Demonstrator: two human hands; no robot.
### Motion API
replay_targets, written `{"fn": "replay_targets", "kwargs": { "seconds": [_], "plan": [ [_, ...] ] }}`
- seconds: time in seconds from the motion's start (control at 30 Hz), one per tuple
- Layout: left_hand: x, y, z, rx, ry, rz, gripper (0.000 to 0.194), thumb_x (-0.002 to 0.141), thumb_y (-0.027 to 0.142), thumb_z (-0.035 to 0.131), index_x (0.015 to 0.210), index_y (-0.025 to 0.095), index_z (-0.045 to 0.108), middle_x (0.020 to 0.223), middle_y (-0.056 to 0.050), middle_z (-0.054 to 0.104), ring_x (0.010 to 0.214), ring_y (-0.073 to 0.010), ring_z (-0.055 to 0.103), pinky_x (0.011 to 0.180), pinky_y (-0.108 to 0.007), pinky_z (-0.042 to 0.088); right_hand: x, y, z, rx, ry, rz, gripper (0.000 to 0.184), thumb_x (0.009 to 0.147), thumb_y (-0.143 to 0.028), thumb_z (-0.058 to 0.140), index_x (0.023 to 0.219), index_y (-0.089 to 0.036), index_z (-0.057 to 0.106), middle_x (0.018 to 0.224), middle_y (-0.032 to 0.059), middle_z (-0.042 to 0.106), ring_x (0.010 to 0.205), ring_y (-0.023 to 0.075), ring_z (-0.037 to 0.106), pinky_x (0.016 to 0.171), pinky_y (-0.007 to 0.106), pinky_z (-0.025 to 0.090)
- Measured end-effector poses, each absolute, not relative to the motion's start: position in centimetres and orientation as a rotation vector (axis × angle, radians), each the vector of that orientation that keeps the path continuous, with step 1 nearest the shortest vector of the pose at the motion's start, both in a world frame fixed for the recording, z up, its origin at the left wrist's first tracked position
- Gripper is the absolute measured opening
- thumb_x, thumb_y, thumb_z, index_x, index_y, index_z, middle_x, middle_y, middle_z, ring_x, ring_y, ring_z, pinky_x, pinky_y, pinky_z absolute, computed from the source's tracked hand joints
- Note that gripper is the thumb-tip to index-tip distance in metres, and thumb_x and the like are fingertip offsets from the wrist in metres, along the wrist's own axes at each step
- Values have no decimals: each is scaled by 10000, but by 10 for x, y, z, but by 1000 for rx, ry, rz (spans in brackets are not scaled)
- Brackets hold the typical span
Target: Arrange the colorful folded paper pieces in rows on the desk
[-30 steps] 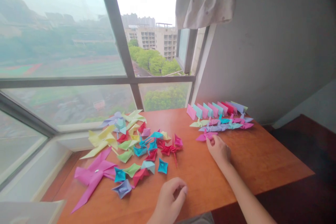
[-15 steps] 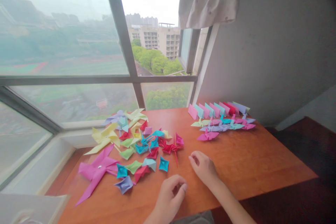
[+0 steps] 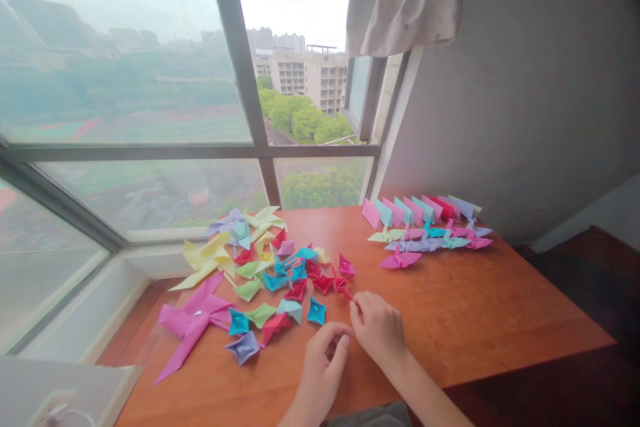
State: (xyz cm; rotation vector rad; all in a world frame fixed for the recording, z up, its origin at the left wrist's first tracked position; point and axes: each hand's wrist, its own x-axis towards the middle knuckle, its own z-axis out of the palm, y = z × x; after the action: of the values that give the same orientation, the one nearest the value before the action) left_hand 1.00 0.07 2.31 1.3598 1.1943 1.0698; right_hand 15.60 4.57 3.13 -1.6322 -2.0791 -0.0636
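My right hand (image 3: 379,328) reaches to the right edge of the paper cluster. Its thumb and forefinger are pinched at the thin end of a red folded paper figure (image 3: 341,285), whose exact shape I cannot make out. My left hand (image 3: 323,361) is just left of it, loosely curled over the table, thumb near the fingertips and nothing visible inside. Nearest to it lies a blue paper boat (image 3: 317,311). Farther left are a lavender paper boat (image 3: 243,348), a red folded boat (image 3: 275,327) and a big magenta pinwheel (image 3: 195,315).
The wooden table (image 3: 450,320) stands by a window. Several paper cranes (image 3: 401,259) lie in rows at the back right, before a line of folded paper pieces (image 3: 407,211). A yellow pinwheel (image 3: 205,260) lies at the back left. A wall (image 3: 525,113) rises on the right.
My right hand has moved left and its fingertips have met the red paper figure, whose thin end has shifted. My left hand has moved slightly up. The view has shifted a little.
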Motion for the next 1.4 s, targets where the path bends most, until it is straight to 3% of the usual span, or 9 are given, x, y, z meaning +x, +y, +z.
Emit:
{"fn": "replay_targets", "kwargs": {
  "seconds": [0.23, 0.43, 0.57, 0.73, 0.93, 1.0, 1.1, 1.2, 1.4],
  "plan": [
    [14, 3, 24, 1278, 1187, 1016, 353, 910, 468, 527, 1017, 168, 678, 968, -91, 705, 840, -215, 621, 681, -264, 488, 162, 2, 41, -1438, -2096, -111, 179, 960, -221, 479, 846, -225, 618, 711, 22, 621, 661, 169, 573, 641, 301, 344],
    [18, 6, 28, 1208, 1194, 1008, 372, 862, 518, 583, 791, 158, 641, 724, -16, 616, 696, -166, 548, 637, -242, 448, 155, -18, 41, -1318, -2075, -35, 121, 935, -230, 515, 933, -232, 636, 714, 29, 647, 636, 182, 595, 618, 299, 391],
    [14, 10, 29, 1166, 1157, 1000, 366, 832, 509, 624, 745, 154, 617, 673, 12, 557, 638, -136, 491, 606, -228, 407, 161, -23, 44, -1243, -2102, 205, 123, 916, -268, 537, 969, -228, 640, 774, 36, 671, 684, 180, 633, 630, 273, 436],
    [9, 11, 30, 1177, 1106, 969, 372, 827, 519, 612, 732, 160, 592, 656, 26, 501, 613, -124, 435, 581, -221, 361, 190, -13, 31, -1414, -1879, 585, 254, 939, -311, 493, 756, -218, 642, 679, 22, 645, 611, 158, 607, 580, 248, 436],
    [6, 5, 33, 1306, 1060, 855, 299, 866, 413, 557, 708, 160, 562, 660, 22, 472, 638, -130, 414, 591, -229, 324, 208, 5, 33, -1373, -1212, 1234, 452, 876, -595, 523, 1012, -187, 662, 856, 79, 698, 714, 202, 638, 535, 260, 454],
    [4, 2, 34, 1376, 1081, 819, 231, 866, 337, 550, 725, 157, 580, 669, 19, 486, 646, -132, 421, 604, -232, 322, 204, 8, 38, -1292, -1115, 1358, 431, 852, -579, 580, 1017, -188, 655, 831, 58, 682, 679, 175, 601, 536, 248, 433],
    [2, 0, 32, 1461, 1117, 798, 187, 860, 293, 559, 745, 153, 607, 692, 10, 519, 672, -138, 440, 631, -236, 329, 195, 10, 39, -1218, -1029, 1466, 347, 799, -510, 686, 875, -172, 661, 749, 35, 655, 619, 137, 535, 533, 232, 389],
    [-1, 0, 27, 1448, 1097, 801, 252, 872, 359, 575, 733, 150, 605, 679, 13, 505, 657, -132, 426, 613, -234, 318, 188, 11, 34, -1135, -897, 1573, 300, 777, -448, 733, 785, -161, 643, 697, 17, 628, 596, 114, 503, 540, 222, 375],
    [-6, 2, 19, 1279, 948, 821, 405, 839, 524, 625, 761, 126, 636, 693, -5, 533, 682, -142, 460, 629, -238, 343, 182, 9, 26, -965, -357, 1759, 343, 639, -286, 861, 883, -184, 642, 720, -28, 642, 577, 72, 539, 553, 177, 413]
  ]
}}
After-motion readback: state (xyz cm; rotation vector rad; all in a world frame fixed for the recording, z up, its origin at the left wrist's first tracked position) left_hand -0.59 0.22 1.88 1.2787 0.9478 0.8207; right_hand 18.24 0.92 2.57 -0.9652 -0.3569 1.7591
